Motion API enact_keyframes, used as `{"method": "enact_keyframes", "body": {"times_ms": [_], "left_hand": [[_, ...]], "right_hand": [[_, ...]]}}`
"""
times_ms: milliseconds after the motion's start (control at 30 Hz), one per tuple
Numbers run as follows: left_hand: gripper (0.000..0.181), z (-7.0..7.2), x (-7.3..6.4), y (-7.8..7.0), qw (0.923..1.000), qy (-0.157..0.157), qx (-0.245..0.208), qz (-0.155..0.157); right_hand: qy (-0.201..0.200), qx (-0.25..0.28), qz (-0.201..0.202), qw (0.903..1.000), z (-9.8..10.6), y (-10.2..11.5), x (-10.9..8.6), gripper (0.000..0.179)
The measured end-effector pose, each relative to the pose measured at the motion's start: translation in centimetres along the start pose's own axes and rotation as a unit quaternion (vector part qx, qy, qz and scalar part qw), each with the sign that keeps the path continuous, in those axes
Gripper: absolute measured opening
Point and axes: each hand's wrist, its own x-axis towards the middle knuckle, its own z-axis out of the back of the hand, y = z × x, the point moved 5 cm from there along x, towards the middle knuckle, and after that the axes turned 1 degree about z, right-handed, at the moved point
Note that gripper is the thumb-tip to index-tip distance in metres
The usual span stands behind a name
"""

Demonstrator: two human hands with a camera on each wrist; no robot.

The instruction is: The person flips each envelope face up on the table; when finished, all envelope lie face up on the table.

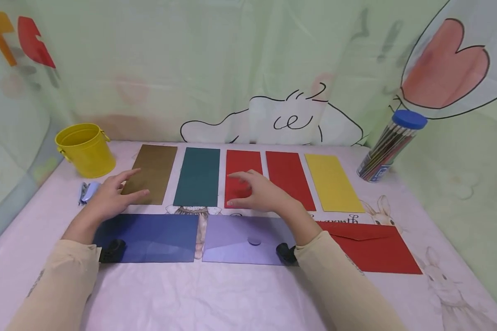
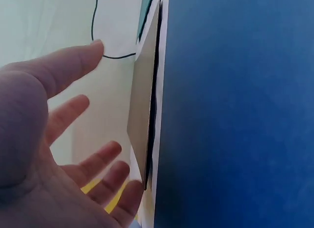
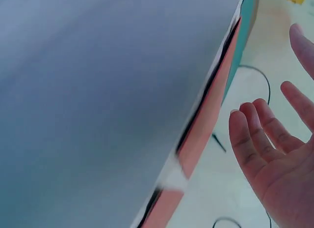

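Note:
My left hand (image 1: 112, 197) hovers by the lower left of a brown envelope (image 1: 159, 168), fingers and thumb spread, holding nothing. Below it lies a blue envelope (image 1: 161, 239). With its fingers loosely bent, my right hand (image 1: 262, 193) is over a red envelope (image 1: 243, 161) and grips nothing. A purple envelope (image 1: 228, 234) with a round tab lies beneath the right wrist. Between the two hands is a dark green envelope (image 1: 198, 179). Another red envelope (image 1: 290, 179) and a yellow envelope (image 1: 335, 184) continue the back row. Partly behind my right forearm, a red envelope (image 1: 385, 253) shows its flap.
A yellow bucket (image 1: 87, 154) stands at the back left, with a small light-blue stapler-like object (image 1: 89, 192) in front of it. At the back right a clear tub of pencils (image 1: 387, 149) has a blue lid. A printed curtain (image 1: 149, 55) hangs behind the table.

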Motion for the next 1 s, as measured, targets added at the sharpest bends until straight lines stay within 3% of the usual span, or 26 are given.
{"method": "enact_keyframes", "body": {"times_ms": [267, 500, 1000], "left_hand": [[0.080, 0.3, -0.3, 1.3, 0.9969, -0.022, 0.058, 0.048], [0.080, -0.4, 0.1, 1.1, 0.9949, -0.019, 0.086, 0.049], [0.081, -0.5, -0.2, 0.9, 0.9935, -0.004, 0.086, 0.074]], "right_hand": [[0.030, -0.012, 0.027, 0.9991, -2.6, 2.5, 3.9, 0.078], [0.045, -0.017, 0.036, 0.9982, -3.7, 3.8, 6.4, 0.076], [0.084, -0.034, 0.035, 0.9953, -4.2, 5.4, 7.5, 0.076]]}}
